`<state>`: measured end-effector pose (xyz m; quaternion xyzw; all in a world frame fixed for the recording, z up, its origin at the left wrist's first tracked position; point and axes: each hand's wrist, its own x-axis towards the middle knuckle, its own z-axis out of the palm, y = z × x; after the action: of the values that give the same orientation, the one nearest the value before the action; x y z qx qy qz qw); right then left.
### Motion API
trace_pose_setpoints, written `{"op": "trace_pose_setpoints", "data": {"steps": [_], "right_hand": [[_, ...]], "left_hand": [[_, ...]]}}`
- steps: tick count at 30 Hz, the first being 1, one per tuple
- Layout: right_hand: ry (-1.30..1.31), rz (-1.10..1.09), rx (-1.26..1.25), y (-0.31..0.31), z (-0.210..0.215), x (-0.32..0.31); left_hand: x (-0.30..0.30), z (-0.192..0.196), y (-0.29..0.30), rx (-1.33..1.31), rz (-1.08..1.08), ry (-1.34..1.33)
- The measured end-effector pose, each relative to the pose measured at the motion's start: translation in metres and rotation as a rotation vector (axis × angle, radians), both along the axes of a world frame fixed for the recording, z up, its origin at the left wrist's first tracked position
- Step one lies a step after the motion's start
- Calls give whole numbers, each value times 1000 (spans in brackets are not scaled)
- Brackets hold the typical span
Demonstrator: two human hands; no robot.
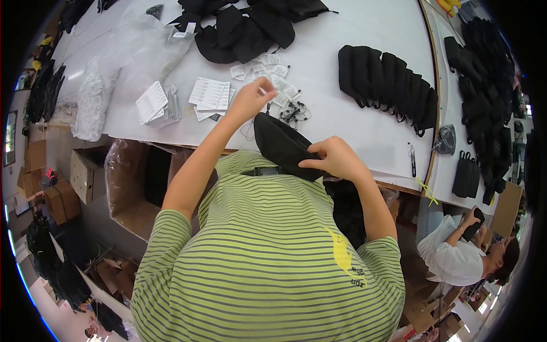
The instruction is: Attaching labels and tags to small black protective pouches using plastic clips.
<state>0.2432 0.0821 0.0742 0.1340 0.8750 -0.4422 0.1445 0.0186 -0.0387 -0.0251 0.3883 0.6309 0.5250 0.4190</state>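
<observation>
A black fabric pouch is held against my front at the table edge, tilted, with its mouth partly open. My right hand grips its right end between thumb and fingers. My left hand is above the pouch's upper left end, its fingers curled together; what they hold, if anything, is too small to make out. Just beyond it lie scattered small white labels. Between the left hand and the pouch's far side is a tangle of thin black cords.
Printed white cards and another card stack lie left. Black fabric pieces are heaped at the back. A row of black pouches stands right, near thread snips. A co-worker holds a black item at right.
</observation>
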Motion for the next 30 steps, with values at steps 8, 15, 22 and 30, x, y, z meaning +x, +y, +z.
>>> {"op": "trace_pose_setpoints", "data": {"steps": [8,15,22,30], "right_hand": [[176,-69,290,-3,3,13],[258,24,579,-2,3,3],[290,86,668,-10,25,-16],[671,-197,531,-38,24,-33]], "left_hand": [[-30,-77,-25,-375,326,743],[17,74,-6,142,449,37],[32,84,-31,220,13,936],[70,64,-43,218,300,-869]]}}
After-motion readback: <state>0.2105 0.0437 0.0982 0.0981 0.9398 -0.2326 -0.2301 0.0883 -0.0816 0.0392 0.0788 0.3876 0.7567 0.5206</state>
